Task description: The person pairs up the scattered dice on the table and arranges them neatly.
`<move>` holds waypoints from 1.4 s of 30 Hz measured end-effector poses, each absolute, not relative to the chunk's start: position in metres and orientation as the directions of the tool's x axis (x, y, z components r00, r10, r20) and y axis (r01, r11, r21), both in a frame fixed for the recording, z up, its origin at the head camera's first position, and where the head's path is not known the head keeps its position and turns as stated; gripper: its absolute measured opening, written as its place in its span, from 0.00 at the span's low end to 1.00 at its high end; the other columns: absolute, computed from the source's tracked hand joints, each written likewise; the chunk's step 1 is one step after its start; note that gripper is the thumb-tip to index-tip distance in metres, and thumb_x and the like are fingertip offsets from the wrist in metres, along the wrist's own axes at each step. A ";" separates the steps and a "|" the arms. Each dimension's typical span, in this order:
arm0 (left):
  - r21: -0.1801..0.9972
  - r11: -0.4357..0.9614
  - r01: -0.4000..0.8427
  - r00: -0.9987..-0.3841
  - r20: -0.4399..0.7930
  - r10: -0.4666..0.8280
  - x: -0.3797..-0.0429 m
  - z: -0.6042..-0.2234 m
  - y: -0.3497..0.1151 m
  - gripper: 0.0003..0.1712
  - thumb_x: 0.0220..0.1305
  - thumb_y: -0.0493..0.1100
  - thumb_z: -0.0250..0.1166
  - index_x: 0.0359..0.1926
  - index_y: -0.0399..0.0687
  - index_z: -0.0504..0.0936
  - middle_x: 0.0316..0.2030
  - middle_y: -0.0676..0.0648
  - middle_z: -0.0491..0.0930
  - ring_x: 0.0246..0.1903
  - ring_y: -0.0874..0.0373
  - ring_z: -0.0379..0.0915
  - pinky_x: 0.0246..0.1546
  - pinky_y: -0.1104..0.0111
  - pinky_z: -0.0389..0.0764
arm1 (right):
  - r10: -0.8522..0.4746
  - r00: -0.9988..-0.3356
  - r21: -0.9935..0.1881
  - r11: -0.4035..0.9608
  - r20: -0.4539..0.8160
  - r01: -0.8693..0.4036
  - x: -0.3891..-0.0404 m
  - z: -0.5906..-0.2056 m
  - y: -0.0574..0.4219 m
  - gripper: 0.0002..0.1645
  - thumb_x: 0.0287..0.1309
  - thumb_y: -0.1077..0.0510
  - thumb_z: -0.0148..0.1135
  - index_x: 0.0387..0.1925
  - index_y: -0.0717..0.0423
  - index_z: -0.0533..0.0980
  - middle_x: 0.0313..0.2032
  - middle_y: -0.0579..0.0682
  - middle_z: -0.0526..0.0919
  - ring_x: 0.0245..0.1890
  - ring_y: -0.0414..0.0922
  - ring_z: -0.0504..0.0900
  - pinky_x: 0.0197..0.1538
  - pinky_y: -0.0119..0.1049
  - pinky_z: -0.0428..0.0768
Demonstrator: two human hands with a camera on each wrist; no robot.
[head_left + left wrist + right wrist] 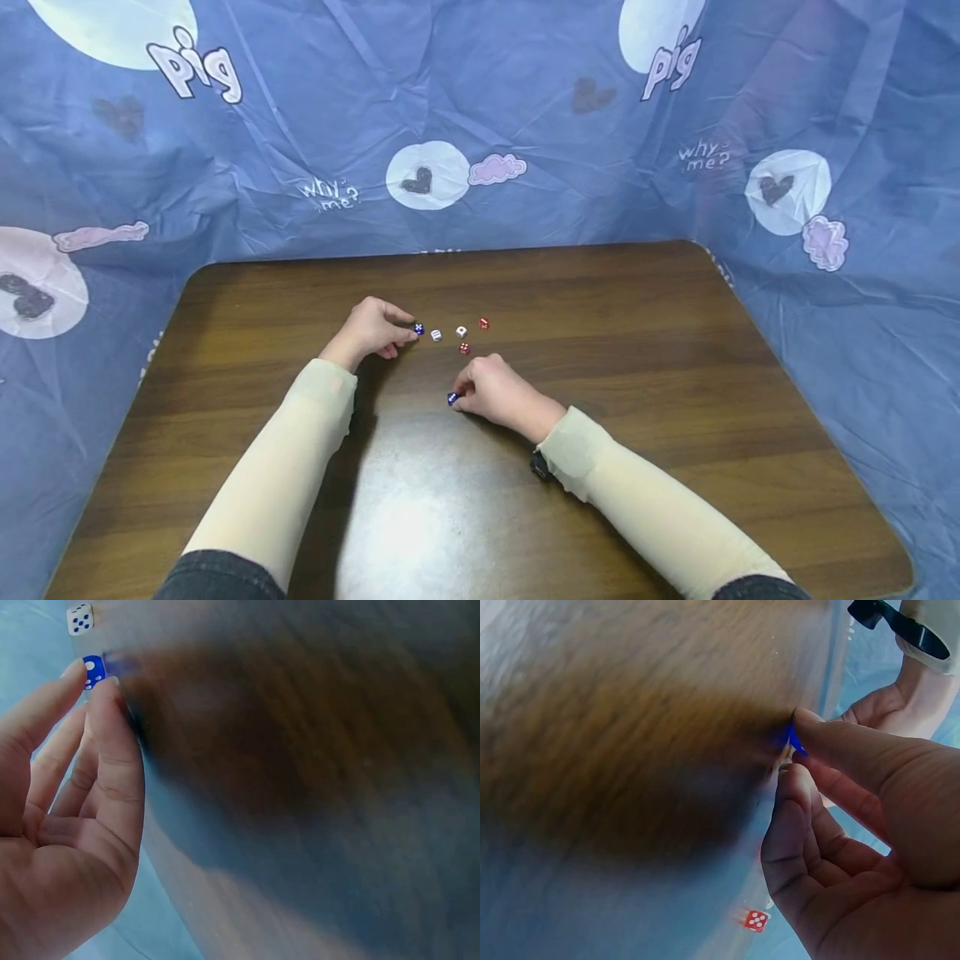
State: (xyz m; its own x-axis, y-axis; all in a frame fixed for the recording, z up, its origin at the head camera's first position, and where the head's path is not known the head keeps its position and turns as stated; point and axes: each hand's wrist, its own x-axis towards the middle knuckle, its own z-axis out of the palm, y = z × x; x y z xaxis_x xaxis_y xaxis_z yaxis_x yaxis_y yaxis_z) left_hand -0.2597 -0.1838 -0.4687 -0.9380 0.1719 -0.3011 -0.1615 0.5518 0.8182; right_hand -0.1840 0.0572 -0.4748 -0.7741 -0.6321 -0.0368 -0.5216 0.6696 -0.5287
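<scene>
My left hand (pixel 372 328) pinches a blue die (pixel 419 329) with white pips between thumb and finger. In the left wrist view the same blue die (pixel 93 672) shows at the fingertips, with a white die (pixel 81 620) just past it. Nearer the person, my right hand (pixel 498 392) pinches a second blue die (pixel 453 398). Only a blue sliver of that die (pixel 793 740) shows between the fingers in the right wrist view. Two white dice (pixel 437 335) and two red dice, one nearer (pixel 465 349) and one farther (pixel 483 323), lie between and beyond the hands.
All the dice are on a brown wood-grain table (pixel 637 333) with rounded corners. Behind and beside it hangs a blue printed cloth (pixel 525 108). Light glares off the tabletop between the forearms.
</scene>
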 end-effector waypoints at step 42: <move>0.791 0.597 -0.135 -0.954 -0.266 0.138 -0.258 -0.477 -0.176 0.09 0.62 0.33 0.73 0.43 0.32 0.87 0.20 0.40 0.83 0.17 0.52 0.82 0.20 0.62 0.85 | -0.627 -0.778 -0.540 0.669 -0.041 -0.511 -0.184 -0.474 0.054 0.04 0.56 0.58 0.78 0.32 0.53 0.88 0.21 0.37 0.80 0.22 0.33 0.75 0.29 0.29 0.75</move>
